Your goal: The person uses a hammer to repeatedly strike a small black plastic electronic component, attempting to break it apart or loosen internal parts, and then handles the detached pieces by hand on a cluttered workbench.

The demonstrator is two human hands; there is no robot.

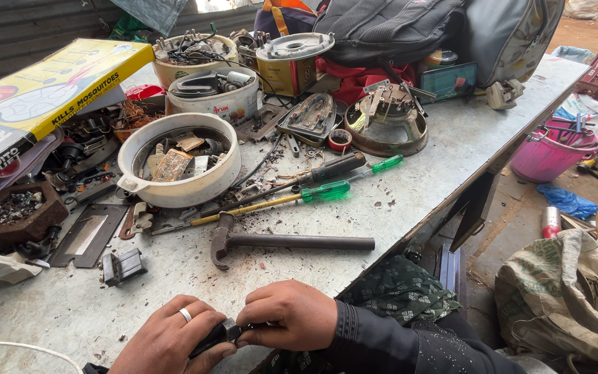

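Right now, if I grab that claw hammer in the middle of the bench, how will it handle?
The claw hammer is probably stiff and head-heavy, since its handle looks like metal tube. Lying flat on the gritty table, the round handle might roll a little, though the claw head should stop it.

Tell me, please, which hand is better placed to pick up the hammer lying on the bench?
Probably the right hand: it sits almost directly below the hammer handle. The left hand lies further left and grips most of the small black part.
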